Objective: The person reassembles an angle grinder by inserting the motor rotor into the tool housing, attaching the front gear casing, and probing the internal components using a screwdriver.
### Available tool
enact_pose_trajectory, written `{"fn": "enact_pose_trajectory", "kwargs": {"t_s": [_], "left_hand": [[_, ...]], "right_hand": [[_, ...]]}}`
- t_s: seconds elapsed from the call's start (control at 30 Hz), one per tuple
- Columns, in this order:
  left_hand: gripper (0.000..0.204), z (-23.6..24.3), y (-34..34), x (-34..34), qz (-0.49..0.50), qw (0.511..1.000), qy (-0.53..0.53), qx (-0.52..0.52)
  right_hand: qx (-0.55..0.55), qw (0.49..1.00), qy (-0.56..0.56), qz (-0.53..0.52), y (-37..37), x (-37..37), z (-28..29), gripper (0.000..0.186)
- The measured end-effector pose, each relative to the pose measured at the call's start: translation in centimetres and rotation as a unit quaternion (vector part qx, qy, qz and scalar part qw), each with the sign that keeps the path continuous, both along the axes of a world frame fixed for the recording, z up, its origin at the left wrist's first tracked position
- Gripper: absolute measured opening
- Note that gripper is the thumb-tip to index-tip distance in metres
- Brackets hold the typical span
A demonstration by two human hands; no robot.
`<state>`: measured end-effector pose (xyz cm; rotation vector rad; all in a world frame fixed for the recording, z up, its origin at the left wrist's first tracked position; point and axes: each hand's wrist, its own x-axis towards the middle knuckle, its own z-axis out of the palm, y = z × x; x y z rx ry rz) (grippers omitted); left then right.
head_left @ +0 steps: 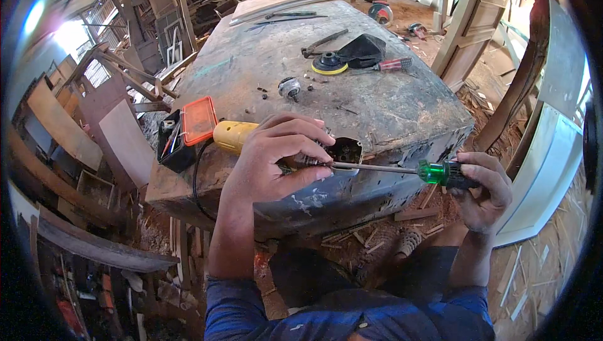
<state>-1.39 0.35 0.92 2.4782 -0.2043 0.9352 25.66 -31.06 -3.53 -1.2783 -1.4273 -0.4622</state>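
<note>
My left hand (270,162) grips the head of a yellow power tool (229,134), fingers curled over it near an opened, dark housing (345,149) at the workbench's front edge. My right hand (483,193) is closed on the green-and-black handle of a screwdriver (434,173). Its long shaft points left to my left fingers at the housing; whether the tip touches a screw is hidden. A loose silver metal part (289,88) and small dark bits lie just behind. A black case with an orange lid (198,119) sits to the left, beside a black cord.
The scuffed metal-topped workbench (232,83) also carries a yellow-rimmed disc pad (329,64), a black hood-shaped piece (364,51), a red-handled screwdriver (392,64) and long tools. Wood panels (63,118) crowd the left; doors (471,14) and boards lean at right, over scrap-strewn ground.
</note>
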Motion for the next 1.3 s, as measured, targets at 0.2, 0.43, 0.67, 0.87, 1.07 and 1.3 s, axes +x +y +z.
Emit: {"fn": "enact_pose_trajectory", "kwargs": {"t_s": [0.2, 0.43, 0.67, 0.87, 1.07, 1.3], "left_hand": [[0.024, -0.1, 0.0, -0.1, 0.002, 1.0, -0.004, 0.005], [0.026, 0.2, -0.3, -0.3, 0.006, 1.0, -0.003, 0.0], [0.024, 0.4, -0.8, -0.5, 0.04, 0.998, -0.021, 0.043], [0.023, 0.7, -1.0, -0.1, 0.035, 0.998, -0.02, 0.047], [0.023, 0.0, -0.7, -0.4, 0.037, 0.999, -0.02, 0.025], [0.024, 0.4, -0.9, -0.2, 0.035, 0.999, -0.017, 0.026]], "right_hand": [[-0.016, 1.0, -0.017, 0.001, 0.3, -0.1, 0.1, 0.042], [-0.14, 0.981, 0.134, -0.015, -0.5, -1.3, 0.4, 0.051], [-0.105, 0.976, 0.189, -0.008, 0.0, -3.5, 0.1, 0.046], [-0.31, 0.906, 0.287, 0.022, -1.4, -0.4, 1.5, 0.054], [-0.031, 0.98, 0.194, -0.034, 2.5, -4.7, 2.3, 0.056], [-0.233, 0.946, 0.22, -0.043, 0.0, -1.8, 2.4, 0.061]]}}
